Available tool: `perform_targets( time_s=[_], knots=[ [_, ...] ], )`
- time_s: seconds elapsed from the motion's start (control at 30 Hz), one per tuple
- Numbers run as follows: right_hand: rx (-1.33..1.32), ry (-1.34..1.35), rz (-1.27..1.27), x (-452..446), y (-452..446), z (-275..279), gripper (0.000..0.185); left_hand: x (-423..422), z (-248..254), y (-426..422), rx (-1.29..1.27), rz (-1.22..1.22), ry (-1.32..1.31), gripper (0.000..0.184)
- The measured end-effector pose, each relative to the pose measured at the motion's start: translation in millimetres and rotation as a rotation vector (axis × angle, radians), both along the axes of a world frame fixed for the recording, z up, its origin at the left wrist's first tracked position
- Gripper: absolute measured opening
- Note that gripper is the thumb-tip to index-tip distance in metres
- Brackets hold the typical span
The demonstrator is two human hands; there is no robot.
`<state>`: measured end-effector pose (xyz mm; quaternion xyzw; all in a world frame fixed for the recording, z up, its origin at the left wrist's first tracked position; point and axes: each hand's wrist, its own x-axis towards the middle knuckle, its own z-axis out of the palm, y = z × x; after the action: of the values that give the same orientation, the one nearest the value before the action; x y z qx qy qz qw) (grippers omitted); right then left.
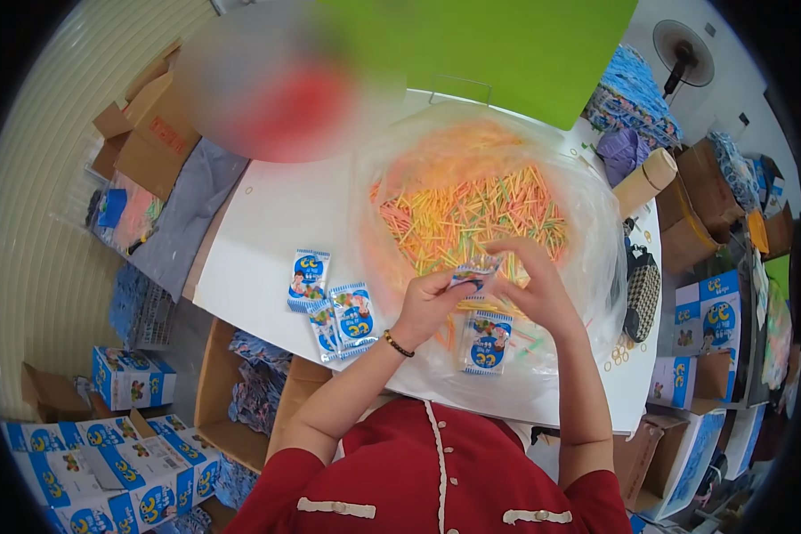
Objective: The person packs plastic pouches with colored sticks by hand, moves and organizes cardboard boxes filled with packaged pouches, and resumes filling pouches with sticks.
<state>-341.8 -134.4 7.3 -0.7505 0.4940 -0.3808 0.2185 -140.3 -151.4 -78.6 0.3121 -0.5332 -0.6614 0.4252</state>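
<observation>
My left hand (425, 307) pinches a small blue and white packet (476, 274) at its left side, above the near part of a big clear plastic bag (587, 294). At the packet's right is my right hand (529, 278), its fingers curved around the packet's upper edge; whether they grip it is unclear. Many thin pink, yellow and green sticks (472, 214) fill the bag. Another packet (487, 343) lies on the plastic just below my hands. To the left, several more packets (353, 318) rest on the white table (267, 240).
A beige bottle (645, 182) and a checkered pouch (641, 294) stand and lie at the table's right side, with rubber bands (627, 349) nearby. A green panel (481, 53) borders the far edge. An open carton (214, 383) is below left, printed boxes (125, 472) beyond.
</observation>
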Motion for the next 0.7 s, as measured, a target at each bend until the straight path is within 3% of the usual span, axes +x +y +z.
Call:
perform_targets(
  time_s=[0.03, 0.13, 0.23, 0.3, 0.47, 0.53, 0.6, 0.7],
  knots=[
    [-0.006, 0.095, 0.003, -5, -2, -3, 0.018, -1, 3, 1, -0.014, -0.004, 0.040, 0.031],
    [-0.151, -0.123, -0.106, 5, 9, -11, 0.015, -3, 19, 0, -0.077, -0.022, 0.124, 0.040],
    [-0.108, -0.045, -0.119, 14, 14, -39, 0.014, 8, 29, 6, -0.137, -0.053, 0.095, 0.047],
    [0.006, -0.130, -0.085, 30, 25, -28, 0.014, 23, 27, 11, -0.172, -0.062, 0.032, 0.050],
    [0.121, -0.202, 0.048, 54, 53, -23, 0.018, 73, 36, 41, -0.109, 0.221, -0.289, 0.042],
    [0.184, -0.273, -0.078, 40, 60, -32, 0.017, 100, 43, 41, 0.027, 0.326, -0.361, 0.043],
    [0.187, -0.355, -0.203, 19, 67, -37, 0.013, 131, 14, 29, -0.428, 0.437, -0.919, 0.051],
    [0.239, -0.246, -0.463, -14, 81, -50, 0.010, 119, 30, 36, -0.914, 0.616, -1.374, 0.054]
  ],
)
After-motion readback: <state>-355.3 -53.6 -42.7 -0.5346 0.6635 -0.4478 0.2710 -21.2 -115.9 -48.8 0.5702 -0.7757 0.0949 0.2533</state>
